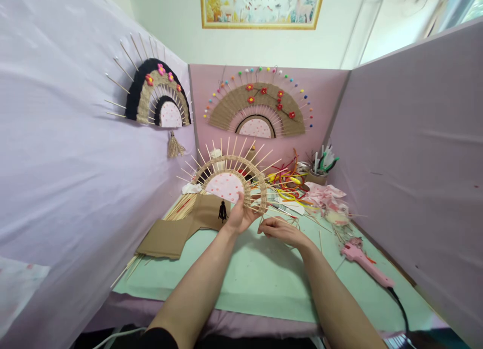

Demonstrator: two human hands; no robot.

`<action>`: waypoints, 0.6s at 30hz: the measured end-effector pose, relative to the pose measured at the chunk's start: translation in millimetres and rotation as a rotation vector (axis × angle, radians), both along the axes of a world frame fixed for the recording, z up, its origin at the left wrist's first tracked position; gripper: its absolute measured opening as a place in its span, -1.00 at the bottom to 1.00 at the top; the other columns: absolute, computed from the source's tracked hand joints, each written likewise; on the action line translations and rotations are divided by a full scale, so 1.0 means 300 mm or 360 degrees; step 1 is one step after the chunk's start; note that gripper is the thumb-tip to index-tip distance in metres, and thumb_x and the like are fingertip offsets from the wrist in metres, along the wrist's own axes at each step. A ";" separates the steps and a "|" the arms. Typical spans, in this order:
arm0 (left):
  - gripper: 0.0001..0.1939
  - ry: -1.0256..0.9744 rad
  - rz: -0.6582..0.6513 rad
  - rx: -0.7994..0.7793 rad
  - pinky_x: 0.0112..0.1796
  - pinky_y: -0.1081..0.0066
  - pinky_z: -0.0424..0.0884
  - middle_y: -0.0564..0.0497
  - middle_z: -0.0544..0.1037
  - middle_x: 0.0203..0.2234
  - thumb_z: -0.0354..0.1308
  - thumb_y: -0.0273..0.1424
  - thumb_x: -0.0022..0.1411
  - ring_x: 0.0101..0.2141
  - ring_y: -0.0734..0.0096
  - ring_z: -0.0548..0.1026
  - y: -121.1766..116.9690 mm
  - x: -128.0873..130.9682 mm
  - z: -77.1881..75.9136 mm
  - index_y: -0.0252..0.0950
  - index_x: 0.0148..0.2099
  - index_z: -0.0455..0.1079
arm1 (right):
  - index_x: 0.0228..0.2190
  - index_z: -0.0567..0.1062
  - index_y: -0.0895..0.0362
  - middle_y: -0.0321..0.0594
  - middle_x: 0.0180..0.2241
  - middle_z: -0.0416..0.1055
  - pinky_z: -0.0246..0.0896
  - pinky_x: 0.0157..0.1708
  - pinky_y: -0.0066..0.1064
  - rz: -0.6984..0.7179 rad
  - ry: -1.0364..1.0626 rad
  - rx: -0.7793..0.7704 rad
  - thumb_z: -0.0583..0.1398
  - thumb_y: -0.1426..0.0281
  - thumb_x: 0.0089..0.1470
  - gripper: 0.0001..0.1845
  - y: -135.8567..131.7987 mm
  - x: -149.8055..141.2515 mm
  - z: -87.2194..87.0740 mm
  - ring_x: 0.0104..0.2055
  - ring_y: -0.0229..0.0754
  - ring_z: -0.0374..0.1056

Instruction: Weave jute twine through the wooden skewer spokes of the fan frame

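My left hand point(239, 217) grips a half-round woven fan point(226, 185) by its lower right part, holding it up above the table. The fan has a pink dotted centre, two bands of tan twine and thin sticks fanning outward. A black tassel point(222, 211) hangs beneath its centre. Just right of the fan's lower end, my right hand point(279, 229) has its fingers closed on a strand of tan twine point(262, 219) that runs from the woven band. More of that twine trails behind the right hand.
Brown cardboard pieces point(166, 238) and thin sticks point(177, 208) lie at left. A pink glue gun point(366, 265) with a black cord rests at right. Coloured pipe cleaners point(289, 180), a tool pot point(317, 177) and pink cloth point(323, 194) crowd the back. Finished fans point(256, 94) hang on the partitions.
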State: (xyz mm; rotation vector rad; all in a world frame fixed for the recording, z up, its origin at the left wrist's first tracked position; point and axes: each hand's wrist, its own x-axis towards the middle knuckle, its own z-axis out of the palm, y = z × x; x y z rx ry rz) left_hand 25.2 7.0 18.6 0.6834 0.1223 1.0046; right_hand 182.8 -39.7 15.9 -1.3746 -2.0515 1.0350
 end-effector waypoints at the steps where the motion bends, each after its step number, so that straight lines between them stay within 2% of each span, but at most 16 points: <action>1: -0.45 0.0012 0.0012 0.0001 -0.12 0.21 0.32 -0.19 0.53 -0.24 -0.14 -0.05 0.22 -0.19 0.21 0.48 -0.001 0.002 -0.002 -0.37 0.00 0.36 | -0.44 0.54 0.11 -0.33 -0.56 0.30 0.03 -0.52 -0.52 0.0024 0.0001 -0.0014 0.08 0.19 0.01 -0.68 0.002 -0.001 -0.004 -0.51 -0.32 0.16; 6: -0.44 0.0053 0.0042 0.0028 -0.12 0.22 0.33 -0.18 0.54 -0.26 -0.14 -0.04 0.22 -0.21 0.23 0.49 0.001 0.007 -0.008 -0.37 -0.01 0.36 | -0.43 0.54 0.12 -0.33 -0.56 0.29 0.01 -0.54 -0.53 0.0093 -0.0018 -0.0042 0.09 0.18 0.01 -0.68 0.009 -0.003 -0.013 -0.54 -0.34 0.14; 13: -0.42 0.0083 0.0040 0.0041 -0.11 0.18 0.33 -0.20 0.55 -0.29 -0.14 -0.03 0.21 -0.22 0.21 0.50 0.009 0.002 -0.015 -0.40 -0.02 0.36 | -0.42 0.54 0.12 -0.31 -0.54 0.32 0.04 -0.48 -0.51 0.0018 -0.0020 -0.0005 0.08 0.18 0.02 -0.67 -0.010 0.004 0.023 -0.48 -0.31 0.20; 18: -0.46 0.0060 0.0084 0.0068 -0.09 0.16 0.33 -0.18 0.55 -0.28 -0.12 -0.05 0.22 -0.21 0.21 0.50 0.012 -0.001 -0.013 -0.38 -0.02 0.36 | -0.43 0.54 0.12 -0.31 -0.56 0.31 0.04 -0.50 -0.51 -0.0069 0.0090 -0.0015 0.10 0.18 0.00 -0.68 -0.004 0.010 -0.003 -0.49 -0.30 0.20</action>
